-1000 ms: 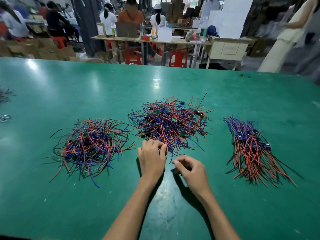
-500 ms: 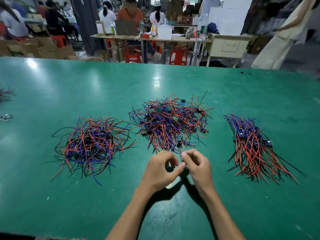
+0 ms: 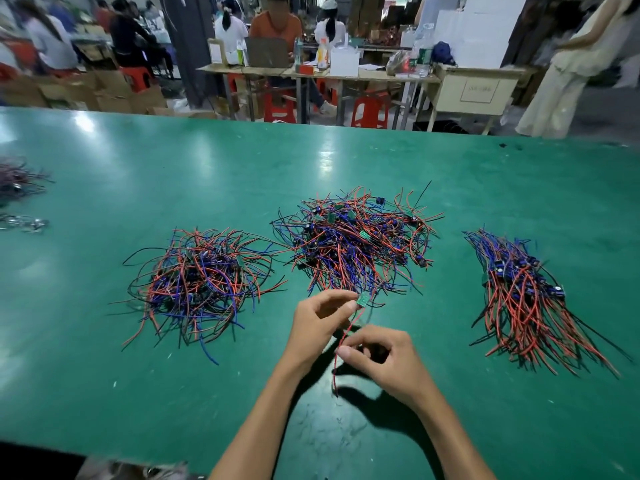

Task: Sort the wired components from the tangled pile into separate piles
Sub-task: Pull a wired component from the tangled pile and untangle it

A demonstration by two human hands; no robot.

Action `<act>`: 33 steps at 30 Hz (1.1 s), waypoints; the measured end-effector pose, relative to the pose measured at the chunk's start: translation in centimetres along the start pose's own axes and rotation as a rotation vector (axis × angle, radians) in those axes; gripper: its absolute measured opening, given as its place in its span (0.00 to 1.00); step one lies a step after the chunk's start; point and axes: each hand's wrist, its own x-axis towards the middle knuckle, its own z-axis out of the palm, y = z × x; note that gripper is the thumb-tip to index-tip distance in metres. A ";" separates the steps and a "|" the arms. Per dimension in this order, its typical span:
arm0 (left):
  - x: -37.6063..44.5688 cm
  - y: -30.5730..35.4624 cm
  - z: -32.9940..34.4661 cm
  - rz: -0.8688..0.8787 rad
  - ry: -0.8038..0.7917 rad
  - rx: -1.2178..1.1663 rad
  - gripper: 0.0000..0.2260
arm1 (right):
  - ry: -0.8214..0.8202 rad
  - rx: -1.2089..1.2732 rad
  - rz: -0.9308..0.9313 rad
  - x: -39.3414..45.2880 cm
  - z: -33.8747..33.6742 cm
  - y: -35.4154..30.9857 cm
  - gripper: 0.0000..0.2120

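A single wired component [image 3: 362,300], a small green board with a red wire [image 3: 341,344] trailing from it, is held above the green table [image 3: 104,358] just at the 6 o'clock edge of the tangled pile [image 3: 356,242]. The board is pinched between the fingertips of the left hand [image 3: 320,323]. The red wire runs down toward 7 o'clock from the board and is pinched between thumb and curled fingers of the right hand [image 3: 384,362]; its loose end hangs below that hand. Whether other wires of the component still reach into the pile cannot be told.

The tangled pile, a heap of red, blue and black wires with small green boards and dark parts, is seen at the middle of the table. At its 9 o'clock, just beside it with a few strands nearly touching, lies a looser left pile [image 3: 201,282] of the same colours. At 3 o'clock, well apart, a right pile [image 3: 523,296] is laid with its wires roughly parallel, fanned toward 5 o'clock.

At the table's far 9 o'clock edge a further dark bundle [image 3: 17,181] is partly cut off by the frame. Beyond the table at 12 o'clock, seated people [image 3: 275,26], a worktable [image 3: 346,74], red stools [image 3: 369,110] and cardboard boxes [image 3: 114,91] are noted.
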 end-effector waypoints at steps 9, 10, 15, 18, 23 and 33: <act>-0.1 0.4 -0.3 -0.038 -0.095 -0.058 0.09 | 0.118 -0.140 0.165 0.4 0.2 0.2 0.16; -0.2 0.4 -0.2 -0.039 -0.102 -0.041 0.09 | 0.125 -0.148 0.160 0.5 0.2 0.4 0.13; -0.5 0.2 0.5 -0.017 -0.167 0.102 0.04 | 0.115 -0.165 0.105 0.3 0.1 0.1 0.11; -0.8 1.8 -0.7 -0.070 -0.084 0.015 0.06 | 0.084 -0.094 0.106 0.2 0.0 -0.4 0.15; 0.9 7.4 -7.7 0.194 0.282 0.097 0.06 | 0.075 0.017 0.147 0.2 -0.3 -0.8 0.16; 6.1 8.0 -14.3 0.115 0.618 1.379 0.19 | 0.063 0.004 0.177 0.7 -0.2 -0.6 0.11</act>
